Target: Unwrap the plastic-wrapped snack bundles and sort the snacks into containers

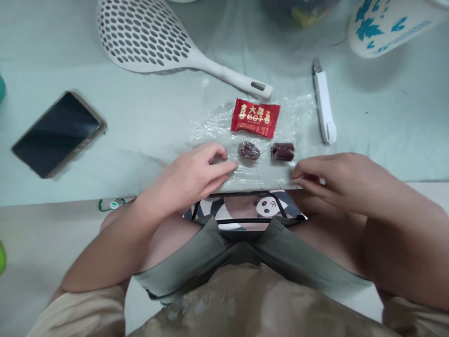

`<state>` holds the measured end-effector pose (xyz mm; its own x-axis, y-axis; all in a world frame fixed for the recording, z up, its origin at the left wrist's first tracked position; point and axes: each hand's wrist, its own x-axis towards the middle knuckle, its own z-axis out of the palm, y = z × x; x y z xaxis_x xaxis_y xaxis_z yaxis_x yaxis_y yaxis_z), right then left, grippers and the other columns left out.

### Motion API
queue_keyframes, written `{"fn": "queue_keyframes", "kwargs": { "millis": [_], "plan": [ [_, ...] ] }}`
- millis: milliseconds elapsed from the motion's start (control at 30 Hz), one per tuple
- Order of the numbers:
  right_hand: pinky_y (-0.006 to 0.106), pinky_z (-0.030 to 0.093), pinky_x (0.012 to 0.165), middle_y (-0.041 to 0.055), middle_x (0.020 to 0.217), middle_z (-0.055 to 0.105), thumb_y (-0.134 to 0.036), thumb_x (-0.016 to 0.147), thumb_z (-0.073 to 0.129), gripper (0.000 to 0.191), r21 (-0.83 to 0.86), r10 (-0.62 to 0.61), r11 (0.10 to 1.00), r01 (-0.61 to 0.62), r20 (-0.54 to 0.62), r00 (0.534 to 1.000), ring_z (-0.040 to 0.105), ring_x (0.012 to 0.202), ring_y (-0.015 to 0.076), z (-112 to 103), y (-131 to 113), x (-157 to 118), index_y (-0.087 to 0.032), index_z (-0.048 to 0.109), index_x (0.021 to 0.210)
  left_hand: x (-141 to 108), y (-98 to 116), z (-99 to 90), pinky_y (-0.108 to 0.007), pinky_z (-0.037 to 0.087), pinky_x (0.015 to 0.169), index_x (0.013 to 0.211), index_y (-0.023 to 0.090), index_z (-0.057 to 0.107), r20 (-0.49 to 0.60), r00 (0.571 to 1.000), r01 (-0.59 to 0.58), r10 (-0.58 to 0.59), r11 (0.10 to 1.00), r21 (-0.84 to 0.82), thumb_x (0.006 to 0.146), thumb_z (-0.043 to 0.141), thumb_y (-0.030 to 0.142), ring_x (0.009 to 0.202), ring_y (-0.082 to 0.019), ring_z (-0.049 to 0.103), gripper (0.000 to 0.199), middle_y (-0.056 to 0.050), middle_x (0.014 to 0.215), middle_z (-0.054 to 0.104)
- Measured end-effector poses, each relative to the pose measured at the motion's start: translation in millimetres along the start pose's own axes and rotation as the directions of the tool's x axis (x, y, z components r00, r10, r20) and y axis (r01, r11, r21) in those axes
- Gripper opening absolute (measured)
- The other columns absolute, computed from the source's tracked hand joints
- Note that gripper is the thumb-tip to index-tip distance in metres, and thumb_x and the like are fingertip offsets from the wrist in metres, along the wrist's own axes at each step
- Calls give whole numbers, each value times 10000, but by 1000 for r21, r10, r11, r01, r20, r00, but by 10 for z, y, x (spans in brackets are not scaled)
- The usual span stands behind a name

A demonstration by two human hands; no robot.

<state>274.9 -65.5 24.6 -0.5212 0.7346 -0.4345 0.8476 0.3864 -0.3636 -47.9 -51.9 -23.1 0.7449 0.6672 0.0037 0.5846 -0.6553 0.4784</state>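
Clear plastic film (213,126) lies spread at the table's near edge. On it rest a red candy packet (256,118) with gold characters, a wrinkled dark date (249,150) and a dark brown cylindrical piece (282,152). My left hand (201,171) is at the film's left near part, fingers apart and slightly curled, with nothing visible in them. At the film's right near corner, my right hand (329,178) has thumb and forefinger pinched together on the film's edge, just below and right of the brown piece.
A white perforated skimmer (210,67) lies beyond the film. To the right are a white cutter (325,105) and a white cup with blue leaves (393,28). A dark phone (59,134) lies at left. A panda-print item (242,208) sits below the table edge.
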Motion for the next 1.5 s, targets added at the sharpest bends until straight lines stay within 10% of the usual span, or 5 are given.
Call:
{"fn": "queue_keyframes", "kwargs": {
  "millis": [333,600,900,1267,1500],
  "plan": [
    [327,219,506,16,531,569,-471,947,564,385,29,24,999,-23,-28,999,432,457,171,18,53,0,-256,599,629,9,-6,-175,-335,547,734,1171,272,738,77,997,25,-12,985,-171,947,620,299,904,-206,676,255,-104,1182,686],
    [370,494,677,136,1162,708,-417,953,569,284,-1,-61,998,67,-409,910,678,1012,308,53,-176,173,-235,677,1143,189,-17,-151,-468,562,1028,1233,300,659,-432,896,101,-102,995,-25,981,539,349,1168,-255,686,283,-69,1251,733],
    [402,557,731,160,1184,717,-337,917,564,403,1,-26,1000,27,-319,947,692,992,312,149,-205,324,-184,646,1280,224,-167,-71,-565,272,1311,1587,253,450,-193,892,430,-410,900,74,1017,470,513,1568,-324,420,628,-101,1659,492],
    [570,588,964,237,1612,465,-402,878,625,689,44,46,998,-34,-330,943,637,1299,426,194,-164,359,-179,484,1514,181,-199,-223,-706,108,1300,1669,191,293,-2,873,484,-488,866,126,980,508,623,1646,-438,177,841,-148,1748,309],
    [448,597,858,153,1401,676,-360,870,630,199,171,63,985,1,-365,929,738,1043,309,73,-168,334,-208,728,953,181,-149,-122,-505,490,1110,1269,256,638,-481,864,180,-150,983,17,1006,556,460,1221,-244,660,343,-57,1237,744]
  ]
}}
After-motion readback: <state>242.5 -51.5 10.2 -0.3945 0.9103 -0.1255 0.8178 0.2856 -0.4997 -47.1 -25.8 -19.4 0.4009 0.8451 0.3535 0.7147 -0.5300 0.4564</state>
